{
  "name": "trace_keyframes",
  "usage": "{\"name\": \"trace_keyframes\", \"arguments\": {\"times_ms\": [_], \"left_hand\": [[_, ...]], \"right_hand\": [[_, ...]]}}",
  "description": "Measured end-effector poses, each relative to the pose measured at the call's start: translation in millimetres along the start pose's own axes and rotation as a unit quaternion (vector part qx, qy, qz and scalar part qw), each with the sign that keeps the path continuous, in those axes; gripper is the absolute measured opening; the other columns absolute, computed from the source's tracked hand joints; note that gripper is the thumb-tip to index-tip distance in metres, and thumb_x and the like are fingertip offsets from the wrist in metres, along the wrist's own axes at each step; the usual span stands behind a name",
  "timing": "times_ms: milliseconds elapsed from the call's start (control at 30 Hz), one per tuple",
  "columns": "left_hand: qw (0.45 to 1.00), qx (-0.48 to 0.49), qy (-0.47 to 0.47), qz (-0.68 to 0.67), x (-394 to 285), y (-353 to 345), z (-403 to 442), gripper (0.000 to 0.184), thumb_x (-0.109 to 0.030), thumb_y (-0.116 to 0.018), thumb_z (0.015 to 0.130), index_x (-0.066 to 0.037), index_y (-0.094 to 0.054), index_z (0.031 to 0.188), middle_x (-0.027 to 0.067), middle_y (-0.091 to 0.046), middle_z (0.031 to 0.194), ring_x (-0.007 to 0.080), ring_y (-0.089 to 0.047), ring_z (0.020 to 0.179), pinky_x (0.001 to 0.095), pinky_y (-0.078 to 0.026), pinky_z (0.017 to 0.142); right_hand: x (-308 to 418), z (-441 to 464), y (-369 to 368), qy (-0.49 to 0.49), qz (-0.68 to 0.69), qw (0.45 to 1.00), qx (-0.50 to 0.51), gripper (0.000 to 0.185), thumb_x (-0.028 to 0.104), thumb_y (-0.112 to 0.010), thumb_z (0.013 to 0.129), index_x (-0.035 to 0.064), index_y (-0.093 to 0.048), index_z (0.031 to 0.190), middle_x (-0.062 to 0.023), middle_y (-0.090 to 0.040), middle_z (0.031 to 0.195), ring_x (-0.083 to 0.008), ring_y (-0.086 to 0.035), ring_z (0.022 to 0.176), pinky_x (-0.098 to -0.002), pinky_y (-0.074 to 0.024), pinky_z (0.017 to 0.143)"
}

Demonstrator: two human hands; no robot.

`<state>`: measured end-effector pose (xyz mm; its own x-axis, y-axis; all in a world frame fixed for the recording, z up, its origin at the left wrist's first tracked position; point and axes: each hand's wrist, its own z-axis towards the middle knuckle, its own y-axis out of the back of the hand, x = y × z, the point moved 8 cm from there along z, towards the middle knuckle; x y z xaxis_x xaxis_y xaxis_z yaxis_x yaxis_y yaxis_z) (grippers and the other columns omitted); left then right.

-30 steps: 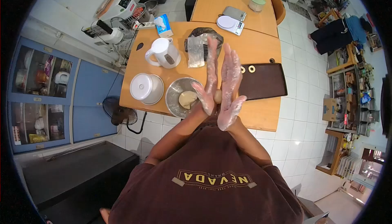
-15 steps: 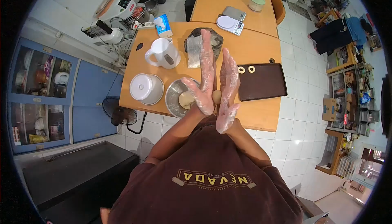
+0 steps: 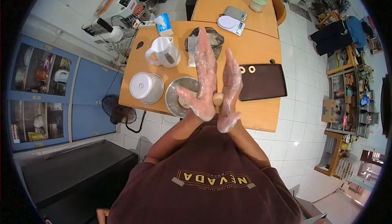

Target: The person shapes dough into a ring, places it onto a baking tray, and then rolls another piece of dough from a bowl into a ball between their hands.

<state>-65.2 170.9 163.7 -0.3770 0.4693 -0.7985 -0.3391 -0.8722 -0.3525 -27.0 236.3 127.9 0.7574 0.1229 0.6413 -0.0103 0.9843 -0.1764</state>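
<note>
A small ball of dough (image 3: 218,99) is pressed between my two palms near the heels of the hands, in front of my chest. My left hand (image 3: 206,77) is flat with fingers stretched forward and the thumb out to the left. Facing it, my right hand (image 3: 231,87) is also held flat, its thumb towards me. Thin clear plastic gloves cover both hands. Under my left thumb stands a metal bowl (image 3: 171,99) with a larger piece of dough (image 3: 185,100) in it. To the right lies a dark baking tray (image 3: 263,85) carrying two dough rings (image 3: 251,69).
On the wooden table (image 3: 255,118) are a white lidded tub (image 3: 143,87), a white jug (image 3: 166,52), a plastic bag (image 3: 214,40), a tissue box (image 3: 164,25) and a white scale (image 3: 231,25). Another person (image 3: 337,36) bends over at the far right.
My left hand has shifted slightly left and its thumb has dropped lower over the bowl. The palms have slid against each other, with the dough ball still between them. The other person bends slightly differently.
</note>
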Motion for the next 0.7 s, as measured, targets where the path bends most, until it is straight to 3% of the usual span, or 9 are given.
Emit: {"name": "trace_keyframes", "arguments": {"times_ms": [67, 167, 300, 367, 467, 600, 700], "left_hand": [[0.997, 0.021, -0.017, 0.072, 2, 7, 4, 0.133, -0.101, -0.004, 0.075, -0.004, -0.001, 0.166, 0.0155, 0.003, 0.174, 0.0318, 0.004, 0.16, 0.0474, 0.003, 0.127], [0.988, 0.072, -0.066, 0.119, 6, -2, -2, 0.132, -0.1, -0.003, 0.076, -0.003, -0.001, 0.166, 0.0158, 0.004, 0.174, 0.0316, 0.003, 0.16, 0.0467, 0.002, 0.127], [0.988, 0.12, -0.023, 0.097, 23, -11, -29, 0.134, -0.101, -0.006, 0.075, -0.002, 0.001, 0.165, 0.0162, 0.004, 0.174, 0.0317, 0.003, 0.16, 0.0462, 0.002, 0.127], [0.99, 0.123, 0.009, 0.073, 20, -13, -45, 0.135, -0.101, -0.008, 0.075, -0.002, 0.002, 0.165, 0.0165, 0.004, 0.174, 0.0318, 0.003, 0.16, 0.046, 0.002, 0.127], [0.996, 0.076, 0.037, 0.015, 1, -13, -43, 0.136, -0.102, -0.01, 0.074, -0.002, 0.004, 0.165, 0.0168, 0.004, 0.174, 0.032, 0.002, 0.16, 0.0456, 0.002, 0.127], [0.997, -0.026, 0.018, -0.063, -19, -3, -13, 0.138, -0.103, -0.014, 0.073, -0.001, 0.006, 0.165, 0.0173, 0.004, 0.173, 0.0322, 0.002, 0.16, 0.0451, 0.003, 0.127], [0.999, -0.029, 0.001, -0.021, -14, 4, -1, 0.138, -0.103, -0.015, 0.074, -0.001, 0.006, 0.164, 0.0175, 0.004, 0.173, 0.032, 0.002, 0.16, 0.0448, 0.003, 0.127]], "right_hand": [[16, 6, -10, -0.098, 0.007, 0.995, 0.005, 0.119, 0.091, -0.011, 0.087, 0.0012, -0.005, 0.164, -0.0319, -0.005, 0.169, -0.0441, -0.005, 0.158, -0.0555, -0.0006, 0.126], [27, 12, -7, -0.131, 0.06, 0.989, -0.031, 0.119, 0.091, -0.012, 0.087, 0.0012, -0.005, 0.164, -0.0323, -0.006, 0.168, -0.0433, -0.005, 0.158, -0.0547, 0.001, 0.126], [36, 32, 8, -0.065, 0.113, 0.987, -0.095, 0.113, 0.089, -0.012, 0.09, 0.005, -0.006, 0.165, -0.0326, -0.011, 0.167, -0.0423, -0.005, 0.159, -0.0552, -0.0003, 0.126], [34, 33, 11, -0.073, 0.066, 0.99, -0.103, 0.112, 0.088, -0.011, 0.09, 0.0043, -0.007, 0.164, -0.033, -0.012, 0.167, -0.0428, -0.008, 0.158, -0.0544, -0.0018, 0.127], [22, 27, 9, -0.088, -0.024, 0.994, -0.064, 0.115, 0.09, -0.01, 0.088, 0.0035, -0.007, 0.164, -0.0326, -0.009, 0.168, -0.043, -0.008, 0.158, -0.0532, -0.0027, 0.127], [21, 9, -6, -0.047, 0.021, 0.997, -0.051, 0.119, 0.093, -0.011, 0.085, 0.0048, -0.004, 0.165, -0.032, -0.005, 0.169, -0.043, -0.003, 0.159, -0.0531, 0.001, 0.126], [31, 9, -17, -0.042, 0.069, 0.996, -0.042, 0.119, 0.094, -0.012, 0.085, 0.0059, -0.001, 0.165, -0.0322, -0.002, 0.169, -0.0424, 0.002, 0.159, -0.0532, 0.0046, 0.126]]}}
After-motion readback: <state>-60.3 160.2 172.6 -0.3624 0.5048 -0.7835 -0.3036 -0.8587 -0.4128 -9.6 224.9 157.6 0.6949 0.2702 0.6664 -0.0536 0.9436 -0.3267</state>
